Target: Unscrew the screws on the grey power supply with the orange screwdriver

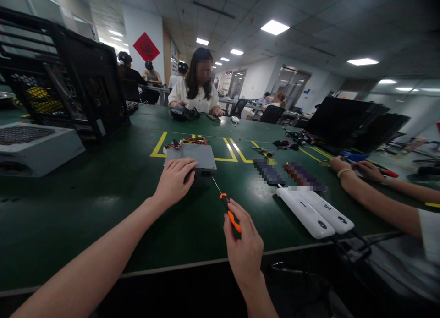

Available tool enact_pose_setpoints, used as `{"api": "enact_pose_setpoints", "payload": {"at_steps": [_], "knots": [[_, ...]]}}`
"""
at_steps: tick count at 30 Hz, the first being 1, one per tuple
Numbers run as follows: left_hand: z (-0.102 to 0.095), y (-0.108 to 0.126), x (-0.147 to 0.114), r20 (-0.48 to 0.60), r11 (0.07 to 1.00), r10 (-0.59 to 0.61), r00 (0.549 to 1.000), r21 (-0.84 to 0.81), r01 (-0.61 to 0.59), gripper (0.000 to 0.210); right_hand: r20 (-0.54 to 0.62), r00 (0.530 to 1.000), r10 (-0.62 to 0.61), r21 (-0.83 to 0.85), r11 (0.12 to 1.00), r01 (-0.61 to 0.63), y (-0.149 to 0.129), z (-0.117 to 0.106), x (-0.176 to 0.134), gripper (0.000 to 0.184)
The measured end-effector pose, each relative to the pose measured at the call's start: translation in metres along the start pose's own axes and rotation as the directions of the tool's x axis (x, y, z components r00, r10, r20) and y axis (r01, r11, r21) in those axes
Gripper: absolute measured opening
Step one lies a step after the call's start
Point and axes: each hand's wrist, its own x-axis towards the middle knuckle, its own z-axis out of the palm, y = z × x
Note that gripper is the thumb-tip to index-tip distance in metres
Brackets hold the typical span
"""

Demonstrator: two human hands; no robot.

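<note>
- At far left on the green bench [103, 235], a larger metal box [65, 146] sits near a black computer case [113, 98].
- The left hand [177, 180] is on the grey power supply box [197, 154], fingers laid over its top and thumb apart by the near face, not wrapped round it.
- That box lies ahead of both hands, its long axis roughly across the bench, with bundled cables [190, 142] at its far side. The left hand is nearer, touching it.
- The screwdriver [225, 202] slants forward and leftward, its tip at the box's near right corner; whether it touches, I cannot tell.
- The right hand [243, 238] pinches the orange-and-black handle between thumb and fingers, apart from the box.
- Further right lie two white devices [305, 212].
</note>
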Motion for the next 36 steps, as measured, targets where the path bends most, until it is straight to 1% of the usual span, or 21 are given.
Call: {"api": "enact_pose_setpoints", "payload": {"at_steps": [10, 13, 15, 20, 22, 25, 27, 30, 32, 34, 36], "knots": [[0.0, -0.001, -0.001, 0.006, 1.0, -0.013, 1.0, -0.021, 0.013, 0.032, -0.001, 1.0, 0.03, 0.005, 1.0, -0.03, 0.005, 0.003, 0.0, 0.027], [0.0, -0.001, -0.001, 0.008, 1.0, -0.009, 1.0, -0.013, 0.009, 0.032, 0.007, 1.0, 0.017, -0.001, 1.0, -0.017, 0.004, 0.003, 0.0, 0.028], [0.0, -0.002, -0.001, 0.013, 1.0, -0.012, 1.0, -0.01, 0.012, 0.032, 0.036, 0.999, -0.003, -0.018, 1.0, 0.004, 0.002, 0.003, 0.002, 0.028], [0.001, -0.002, -0.002, 0.015, 1.0, -0.017, 1.0, -0.009, 0.018, 0.032, 0.154, 0.988, -0.01, -0.043, 0.999, 0.016, -0.016, 0.001, 0.007, 0.018], [0.001, -0.001, -0.002, 0.02, 1.0, -0.013, 1.0, -0.008, 0.014, 0.033, 0.205, 0.979, -0.008, -0.044, 0.999, 0.018, -0.024, 0.001, 0.009, 0.019], [0.0, -0.001, -0.002, 0.029, 1.0, -0.013, 0.999, -0.006, 0.013, 0.033, 0.25, 0.968, -0.03, -0.09, 0.994, 0.054, -0.028, 0.001, 0.012, 0.028], [-0.001, -0.001, -0.002, 0.032, 1.0, -0.013, 0.999, -0.007, 0.013, 0.034, 0.254, 0.967, -0.008, -0.138, 0.989, 0.044, -0.024, -0.001, 0.016, 0.029], [-0.002, -0.001, -0.002, 0.035, 1.0, -0.015, 0.999, -0.011, 0.015, 0.034, 0.217, 0.97, 0.105, -0.214, 0.975, -0.058, -0.016, -0.009, 0.023, 0.025], [-0.002, 0.0, -0.002, 0.037, 1.0, -0.018, 0.999, -0.013, 0.018, 0.034, 0.214, 0.965, 0.153, -0.237, 0.966, -0.101, -0.014, -0.014, 0.026, 0.026], [-0.002, 0.0, -0.002, 0.039, 1.0, -0.02, 0.999, -0.015, 0.021, 0.034, 0.238, 0.959, 0.152, -0.22, 0.971, -0.099, -0.016, -0.016, 0.025, 0.027], [-0.002, 0.0, -0.001, 0.041, 1.0, -0.023, 0.999, -0.013, 0.023, 0.035, 0.258, 0.959, 0.115, -0.167, 0.983, -0.073, -0.02, -0.015, 0.022, 0.028]]}}
